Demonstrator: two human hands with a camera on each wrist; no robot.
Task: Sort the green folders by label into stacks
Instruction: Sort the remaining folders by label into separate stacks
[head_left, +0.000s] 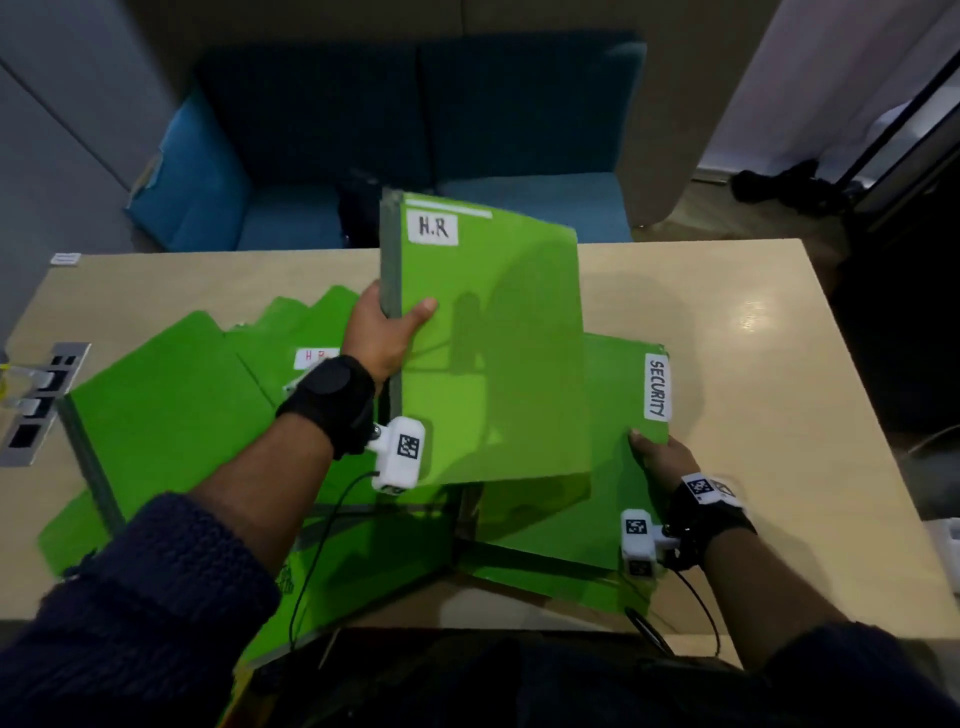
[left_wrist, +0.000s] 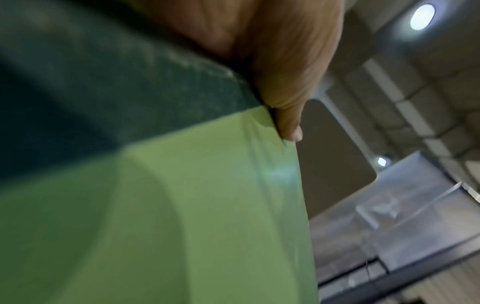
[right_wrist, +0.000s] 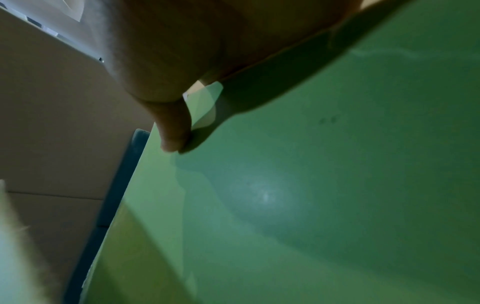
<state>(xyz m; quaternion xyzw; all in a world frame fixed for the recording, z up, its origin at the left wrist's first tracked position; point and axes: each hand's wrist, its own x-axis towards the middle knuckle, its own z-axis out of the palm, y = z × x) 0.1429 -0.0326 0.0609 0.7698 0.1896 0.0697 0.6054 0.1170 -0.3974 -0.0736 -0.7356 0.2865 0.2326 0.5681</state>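
Observation:
My left hand (head_left: 387, 327) grips the spine edge of a green folder labelled H.R (head_left: 493, 332) and holds it lifted and tilted over the table, thumb on its front cover. The left wrist view shows the same H.R folder (left_wrist: 182, 205) pinched under my thumb. Below it lies a green folder labelled SECURITY (head_left: 623, 415); my right hand (head_left: 660, 457) pinches its right edge, thumb on top, as the right wrist view confirms on the SECURITY folder (right_wrist: 311, 185). Several more green folders (head_left: 171, 405) lie fanned out on the left, one with a red H.R label (head_left: 314, 357).
The beige table (head_left: 753, 364) carries a power socket panel (head_left: 39, 405) at its left edge. A blue sofa (head_left: 415, 135) stands behind the table. Cables run from both wrist cameras toward the table's near edge.

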